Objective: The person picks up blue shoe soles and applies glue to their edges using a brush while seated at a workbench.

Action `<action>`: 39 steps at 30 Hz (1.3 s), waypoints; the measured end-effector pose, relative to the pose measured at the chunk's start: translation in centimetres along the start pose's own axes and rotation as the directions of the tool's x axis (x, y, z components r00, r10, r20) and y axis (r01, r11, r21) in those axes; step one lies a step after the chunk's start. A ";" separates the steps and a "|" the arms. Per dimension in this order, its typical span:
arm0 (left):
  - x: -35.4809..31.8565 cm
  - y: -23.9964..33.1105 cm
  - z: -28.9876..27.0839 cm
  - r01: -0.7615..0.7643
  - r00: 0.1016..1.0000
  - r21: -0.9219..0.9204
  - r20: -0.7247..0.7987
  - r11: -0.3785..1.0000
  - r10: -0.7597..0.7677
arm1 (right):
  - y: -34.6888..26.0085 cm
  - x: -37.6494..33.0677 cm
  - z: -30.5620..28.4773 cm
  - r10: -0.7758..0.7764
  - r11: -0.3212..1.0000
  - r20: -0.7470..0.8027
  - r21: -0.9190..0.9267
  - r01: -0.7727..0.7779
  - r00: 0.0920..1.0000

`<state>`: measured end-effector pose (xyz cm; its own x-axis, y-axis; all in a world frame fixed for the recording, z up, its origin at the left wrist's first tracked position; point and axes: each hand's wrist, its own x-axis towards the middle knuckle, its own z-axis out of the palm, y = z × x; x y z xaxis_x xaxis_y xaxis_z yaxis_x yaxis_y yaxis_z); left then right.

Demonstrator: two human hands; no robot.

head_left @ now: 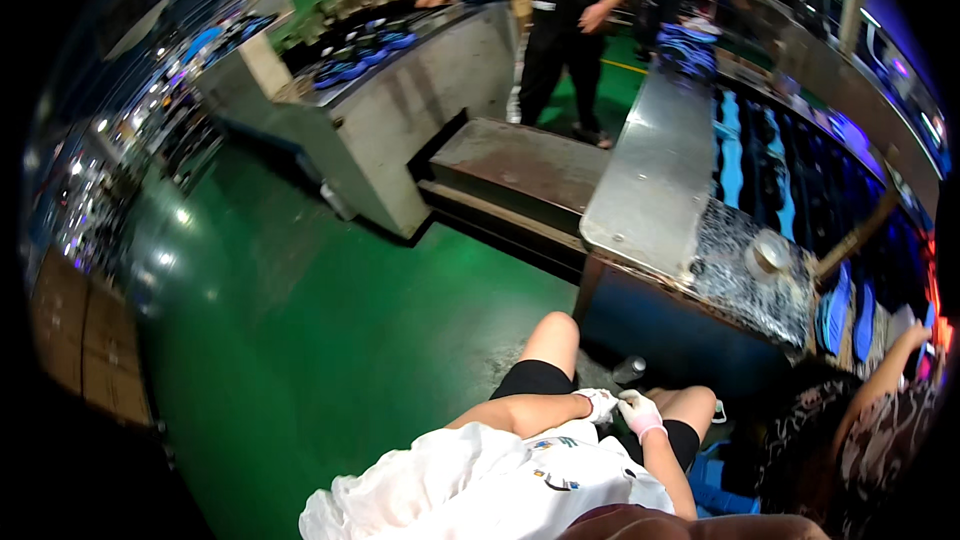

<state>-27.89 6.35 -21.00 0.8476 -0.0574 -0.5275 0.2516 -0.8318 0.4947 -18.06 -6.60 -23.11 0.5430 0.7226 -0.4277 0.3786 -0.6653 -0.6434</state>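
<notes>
My left hand (pixel 600 404) and my right hand (pixel 640 411), both in white gloves, meet over my lap between my bare knees. Their fingers are bent and drawn together, nearly touching. Whatever the fingers may hold is too small to make out. Just beyond my hands, a bottle (pixel 629 370) stands low beside the bench's dark side. White cloth (pixel 490 465) with a small printed pattern spreads over my front.
Ahead right is a metal-topped bench (pixel 645 170) with a round container (pixel 768 255) on clear wrapping. Blue soles (pixel 840 310) lie by a co-worker's arm (pixel 885 370). Another person (pixel 570 30) stands beyond a low step (pixel 520 162). Left are a grey machine (pixel 400 120) and cardboard boxes (pixel 90 340).
</notes>
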 end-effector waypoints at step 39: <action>-0.7 -0.1 -0.4 0.072 0.997 -0.038 0.036 0.997 -0.071 | -1.0 -0.4 0.1 0.001 0.997 0.071 -0.071 0.005 0.997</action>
<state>-28.26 6.71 -20.39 0.8104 -0.0180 -0.5856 0.3296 -0.8123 0.4812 -18.68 -6.18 -22.37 0.4885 0.7338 -0.4721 0.4337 -0.6737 -0.5984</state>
